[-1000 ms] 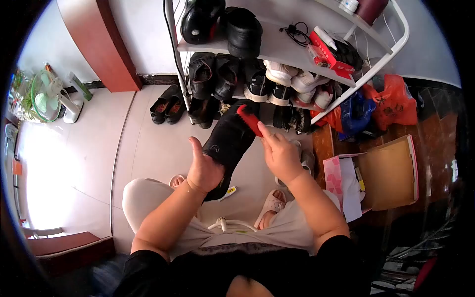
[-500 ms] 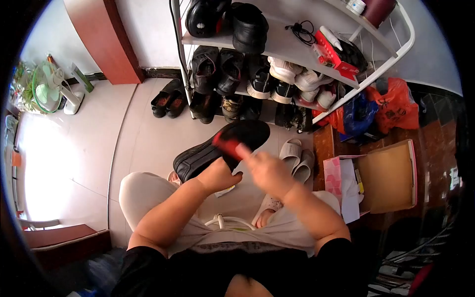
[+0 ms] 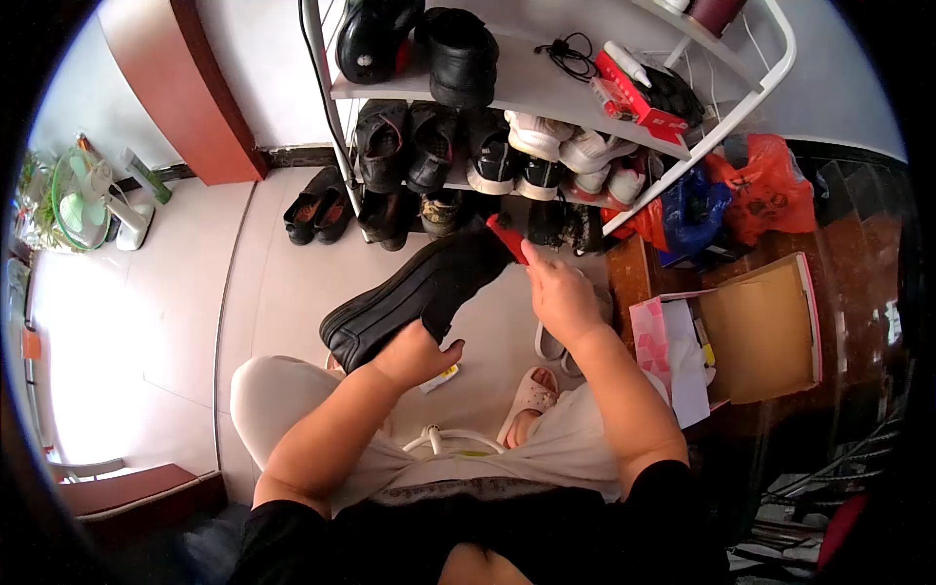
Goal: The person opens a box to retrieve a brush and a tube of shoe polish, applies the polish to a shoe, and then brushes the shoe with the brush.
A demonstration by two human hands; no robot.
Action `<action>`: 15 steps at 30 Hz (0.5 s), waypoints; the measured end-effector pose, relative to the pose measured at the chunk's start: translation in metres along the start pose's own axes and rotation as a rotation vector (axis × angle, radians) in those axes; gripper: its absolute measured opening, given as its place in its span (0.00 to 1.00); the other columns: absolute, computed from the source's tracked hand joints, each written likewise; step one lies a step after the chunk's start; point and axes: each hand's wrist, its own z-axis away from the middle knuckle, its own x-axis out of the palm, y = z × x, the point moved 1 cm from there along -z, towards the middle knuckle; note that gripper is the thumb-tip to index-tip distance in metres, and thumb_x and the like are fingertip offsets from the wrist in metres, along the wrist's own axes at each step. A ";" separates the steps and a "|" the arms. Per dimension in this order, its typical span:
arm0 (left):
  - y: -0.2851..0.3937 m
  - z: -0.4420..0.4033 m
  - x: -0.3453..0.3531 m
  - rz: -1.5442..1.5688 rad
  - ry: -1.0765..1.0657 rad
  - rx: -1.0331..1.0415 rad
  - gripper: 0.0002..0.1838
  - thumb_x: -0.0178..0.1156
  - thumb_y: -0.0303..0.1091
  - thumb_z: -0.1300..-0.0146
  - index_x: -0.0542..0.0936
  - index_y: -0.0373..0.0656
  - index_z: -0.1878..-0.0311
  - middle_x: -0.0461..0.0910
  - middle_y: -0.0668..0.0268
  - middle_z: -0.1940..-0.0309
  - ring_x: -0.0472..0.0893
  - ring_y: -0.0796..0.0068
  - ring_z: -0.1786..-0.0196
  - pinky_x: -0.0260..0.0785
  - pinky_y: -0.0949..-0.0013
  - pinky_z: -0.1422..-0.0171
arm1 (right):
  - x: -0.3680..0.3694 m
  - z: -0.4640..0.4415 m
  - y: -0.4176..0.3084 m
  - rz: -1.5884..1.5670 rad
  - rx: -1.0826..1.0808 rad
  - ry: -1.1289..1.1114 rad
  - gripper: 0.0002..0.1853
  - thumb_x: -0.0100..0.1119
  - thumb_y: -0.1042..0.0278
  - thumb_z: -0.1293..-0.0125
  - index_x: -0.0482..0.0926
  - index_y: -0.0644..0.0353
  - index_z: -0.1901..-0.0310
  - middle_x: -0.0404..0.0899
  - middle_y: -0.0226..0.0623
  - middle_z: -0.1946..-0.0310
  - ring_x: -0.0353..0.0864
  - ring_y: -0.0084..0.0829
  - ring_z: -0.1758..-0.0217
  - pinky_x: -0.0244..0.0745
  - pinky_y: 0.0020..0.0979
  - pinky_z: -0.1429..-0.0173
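A black shoe (image 3: 405,292) is held up over the floor in front of my knees, its toe pointing up and right. My left hand (image 3: 414,356) has its fingers inside the shoe's opening, hidden there, with the thumb outside. Between the fingers of my right hand (image 3: 564,292) is a red brush (image 3: 506,240), its end at the toe of the shoe. Dark bristles show on the brush's side facing the shoe.
Ahead stands a white shoe rack (image 3: 526,88) with several pairs of shoes. An open cardboard box (image 3: 760,331) lies at the right, below red and blue plastic bags (image 3: 770,190). Black slippers (image 3: 320,207) and a green fan (image 3: 83,200) are on the left.
The shoe has turned over so that its side faces up, with my left hand now inside its opening. The brush swept left across the shoe, then back right to the toe.
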 end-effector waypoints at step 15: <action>0.008 -0.005 -0.004 1.211 0.013 -0.132 0.30 0.48 0.47 0.35 0.58 0.38 0.36 0.62 0.58 0.38 0.61 0.68 0.36 0.49 0.69 0.32 | 0.000 0.006 -0.008 -0.269 -0.172 0.234 0.26 0.48 0.71 0.40 0.62 0.50 0.38 0.75 0.44 0.73 0.75 0.44 0.75 0.72 0.40 0.70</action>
